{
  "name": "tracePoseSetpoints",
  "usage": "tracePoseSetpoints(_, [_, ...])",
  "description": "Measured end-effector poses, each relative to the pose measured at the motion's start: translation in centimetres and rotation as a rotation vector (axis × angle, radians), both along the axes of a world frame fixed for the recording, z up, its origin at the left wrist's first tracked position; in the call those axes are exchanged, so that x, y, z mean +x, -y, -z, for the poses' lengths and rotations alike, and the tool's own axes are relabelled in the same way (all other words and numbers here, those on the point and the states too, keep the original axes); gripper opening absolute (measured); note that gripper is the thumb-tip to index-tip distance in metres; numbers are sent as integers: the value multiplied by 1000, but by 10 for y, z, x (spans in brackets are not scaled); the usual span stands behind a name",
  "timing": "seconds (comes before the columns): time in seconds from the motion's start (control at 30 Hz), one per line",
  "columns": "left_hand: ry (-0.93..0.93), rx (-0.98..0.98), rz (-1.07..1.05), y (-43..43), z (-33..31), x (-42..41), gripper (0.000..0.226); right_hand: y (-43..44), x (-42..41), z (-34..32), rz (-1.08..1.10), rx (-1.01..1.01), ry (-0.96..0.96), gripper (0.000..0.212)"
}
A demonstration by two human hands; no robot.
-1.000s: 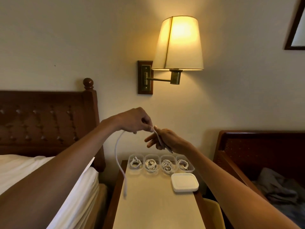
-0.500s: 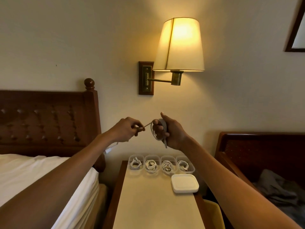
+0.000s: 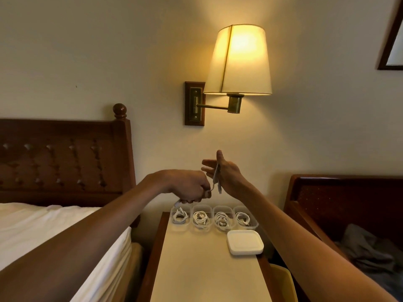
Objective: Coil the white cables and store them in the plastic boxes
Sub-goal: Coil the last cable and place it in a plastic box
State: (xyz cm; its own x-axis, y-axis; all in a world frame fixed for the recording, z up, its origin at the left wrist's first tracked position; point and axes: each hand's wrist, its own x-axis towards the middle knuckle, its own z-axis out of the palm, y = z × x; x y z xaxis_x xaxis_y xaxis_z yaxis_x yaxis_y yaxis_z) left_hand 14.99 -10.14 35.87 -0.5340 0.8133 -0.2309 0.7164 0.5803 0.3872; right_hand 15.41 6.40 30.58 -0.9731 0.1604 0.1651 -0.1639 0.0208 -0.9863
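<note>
1. Half a second ago the left hand [image 3: 187, 186] was level with the right hand [image 3: 224, 173]. Now it is lower, just under it and to the left.
2. Back then the right fingers were curled over the loops. Now they are straight and spread a little, with the thumb up.
3. A second ago a long piece of cable [image 3: 216, 179] hung down. Now only a short end sticks out under the left hand.
4. The cable is up in the air above the far end of the table [image 3: 207, 275]. It is looped round the right hand.
5. The left hand is curled tight round the loose part of the cable.
6. Two hands, one cable in them.
7. Four boxes [image 3: 254, 225] stand in a row at the far end of the table, side by side.
8. Four coils [image 3: 201, 219], one in each box.
9. One white lid [image 3: 245, 241] lies flat, just near of the right box.
10. One lamp [image 3: 238, 59] glows on the wall above.
11. One bed [image 3: 54, 225] is on the left.
</note>
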Motion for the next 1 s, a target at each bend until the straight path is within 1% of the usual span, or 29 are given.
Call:
tracePoseSetpoints(0.07, [-24, 26, 47, 5, -14, -1, 23, -2, 8, 1, -70, 124, 59, 67])
tracePoseSetpoints(0.13, [-45, 98, 93, 12, -26, -5, 23, -3, 14, 3, -171, 221, 73, 70])
tracePoseSetpoints(0.2, [-100, 190, 120, 16, -36, -11, 22, -3, 16, 3, -290, 180, 111, 67])
tracePoseSetpoints(0.27, [-175, 258, 124, 19, -42, -17, 22, 0, 17, 3, -388, 85, 164, 65])
tracePoseSetpoints(0.37, [-275, 332, 127, 21, -45, -23, 19, 5, 18, 0, -530, 5, 234, 78])
tracePoseSetpoints(0.43, [-358, 372, 105, 21, -43, -29, 18, 5, 18, -2, -575, -82, 259, 77])
tracePoseSetpoints(0.5, [-505, 381, 62, 24, -36, -37, 17, 4, 17, -4, -604, -200, 282, 71])
tracePoseSetpoints(0.6, [-883, 413, 46, 30, -21, -48, 16, 4, 15, -7, -642, -334, 297, 68])
tracePoseSetpoints(0.63, [-975, 452, 48, 30, -15, -50, 14, 4, 15, -8, -647, -351, 300, 68])
tracePoseSetpoints(0.67, [-1014, 500, 41, 29, -11, -51, 14, 5, 15, -9, -642, -359, 301, 67])
tracePoseSetpoints(0.7, [-994, 549, 28, 27, -7, -50, 14, 6, 15, -10, -632, -368, 297, 66])
tracePoseSetpoints(0.73, [-914, 603, 5, 24, -5, -49, 14, 7, 15, -11, -621, -380, 290, 64])
tracePoseSetpoints(0.83, [-544, 688, -89, 18, -3, -44, 16, 9, 17, -14, -592, -426, 269, 59])
tracePoseSetpoints(0.93, [-173, 797, -166, 17, -2, -40, 17, 9, 18, -17, -546, -413, 230, 56])
tracePoseSetpoints(1.0, [-27, 850, -200, 16, -1, -39, 16, 8, 19, -19, -516, -426, 216, 55])
